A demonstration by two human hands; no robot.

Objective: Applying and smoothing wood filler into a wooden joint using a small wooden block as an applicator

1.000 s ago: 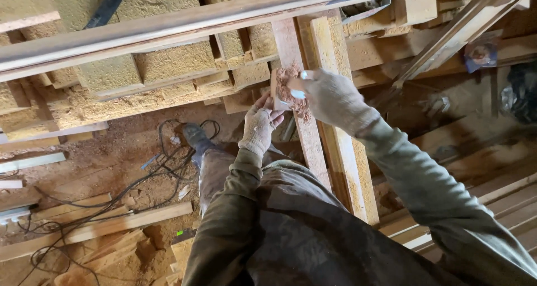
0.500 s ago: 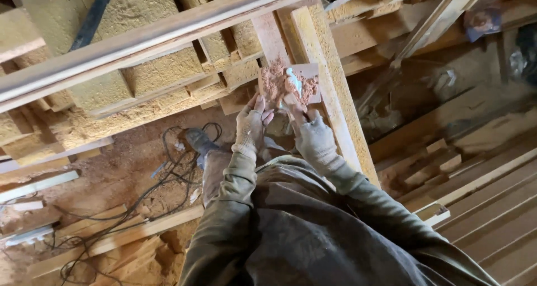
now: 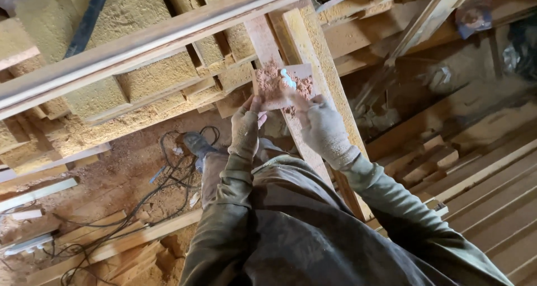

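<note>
Both my gloved hands hold one small flat piece of wood (image 3: 279, 87) at chest height, its top covered with reddish sawdust. My left hand (image 3: 246, 126) grips its left lower edge, thumb on top. My right hand (image 3: 321, 126) grips the right lower edge. A small pale blue-white object (image 3: 287, 79) lies on the sawdust in the middle of the piece; what it is I cannot tell. The piece is held in front of a tall upright timber post (image 3: 305, 45).
Long boards and beams (image 3: 140, 45) run across the upper left with sawdust on them. Black cables (image 3: 168, 174) lie on the dusty ground below, near my boot (image 3: 196, 143). Stacked planks (image 3: 486, 191) fill the right side. More boards (image 3: 112, 244) lie lower left.
My hands have come together and moved right in view, both holding the dusty wood piece up flat. One second ago the right hand reached across near the post.
</note>
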